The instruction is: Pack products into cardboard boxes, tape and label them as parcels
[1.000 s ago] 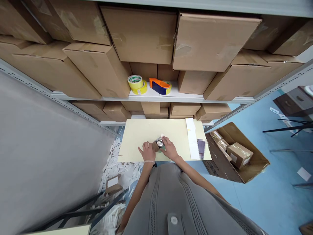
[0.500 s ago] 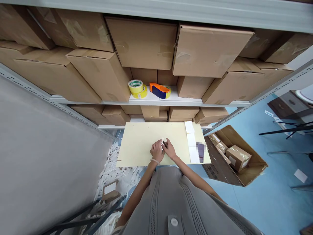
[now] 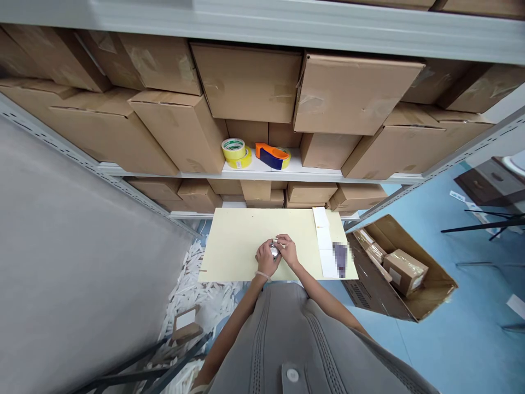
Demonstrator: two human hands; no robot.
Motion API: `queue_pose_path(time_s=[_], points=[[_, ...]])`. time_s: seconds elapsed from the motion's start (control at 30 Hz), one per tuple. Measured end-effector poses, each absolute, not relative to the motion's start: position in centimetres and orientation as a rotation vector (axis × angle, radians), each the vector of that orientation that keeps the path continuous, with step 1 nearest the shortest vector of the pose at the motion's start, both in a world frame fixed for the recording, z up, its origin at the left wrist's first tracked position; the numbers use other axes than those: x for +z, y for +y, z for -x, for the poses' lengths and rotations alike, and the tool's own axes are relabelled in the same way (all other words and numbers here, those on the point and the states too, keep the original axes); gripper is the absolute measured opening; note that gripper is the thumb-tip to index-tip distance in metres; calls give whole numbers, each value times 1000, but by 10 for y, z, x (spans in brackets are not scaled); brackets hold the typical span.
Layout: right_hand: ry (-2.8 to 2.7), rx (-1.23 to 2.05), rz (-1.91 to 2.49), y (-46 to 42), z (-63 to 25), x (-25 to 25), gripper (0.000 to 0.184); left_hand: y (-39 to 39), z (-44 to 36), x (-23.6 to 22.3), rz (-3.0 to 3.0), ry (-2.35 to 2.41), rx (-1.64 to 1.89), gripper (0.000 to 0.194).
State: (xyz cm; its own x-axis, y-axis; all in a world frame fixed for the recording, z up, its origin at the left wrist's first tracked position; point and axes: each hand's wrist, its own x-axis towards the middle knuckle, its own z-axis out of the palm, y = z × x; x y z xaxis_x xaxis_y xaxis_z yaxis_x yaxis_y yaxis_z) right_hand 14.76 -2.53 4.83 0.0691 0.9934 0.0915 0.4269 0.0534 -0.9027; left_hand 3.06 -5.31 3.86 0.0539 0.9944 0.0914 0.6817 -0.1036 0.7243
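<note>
My left hand (image 3: 266, 259), with a pale band at its wrist, is closed around a small round silver object (image 3: 274, 251) with a shiny surface. From the other side, my right hand (image 3: 289, 250) has its fingertips closed on the object's top edge, where a small whitish bit shows. Fingers cover much of the object, so its exact kind is unclear. Both hands are just over the cream board (image 3: 229, 235). To their right lies a strip of white labels (image 3: 324, 238), beside a blurred-out purple item (image 3: 340, 257).
Shelves of cardboard boxes (image 3: 246, 82) rise ahead. Yellow tape rolls (image 3: 234, 149) and an orange-and-blue tape dispenser (image 3: 271, 155) sit on one shelf. At right stands an open carton (image 3: 381, 306) with packed boxes. White paper filler (image 3: 184, 284) covers the floor at left.
My hands have turned the object so its round silver face shows; earlier a white and dark part was visible. My right fingers have shifted to its top edge. The view has shifted slightly.
</note>
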Motion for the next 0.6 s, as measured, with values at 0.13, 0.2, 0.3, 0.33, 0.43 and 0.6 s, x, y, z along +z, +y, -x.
queue_pose_path(time_s=[0.13, 0.2, 0.3, 0.33, 0.43, 0.6], points=[[-1649, 723, 1581, -31, -150, 56, 18, -57, -30, 39, -1854, 1691, 843, 53], [-1743, 656, 1614, -33, -151, 61, 20, -58, -30, 39, -1863, 1685, 832, 54], [-1801, 621, 1631, -37, -151, 65, 22, -60, -31, 40, -1908, 1660, 802, 56], [-1801, 632, 1629, -38, -151, 66, 23, -61, -31, 41, -1931, 1653, 795, 55], [-1765, 677, 1623, -42, -150, 70, 24, -63, -33, 43, -1993, 1661, 784, 53], [-1619, 755, 1689, -45, -148, 80, 25, -62, -34, 48, -2101, 1710, 793, 52]])
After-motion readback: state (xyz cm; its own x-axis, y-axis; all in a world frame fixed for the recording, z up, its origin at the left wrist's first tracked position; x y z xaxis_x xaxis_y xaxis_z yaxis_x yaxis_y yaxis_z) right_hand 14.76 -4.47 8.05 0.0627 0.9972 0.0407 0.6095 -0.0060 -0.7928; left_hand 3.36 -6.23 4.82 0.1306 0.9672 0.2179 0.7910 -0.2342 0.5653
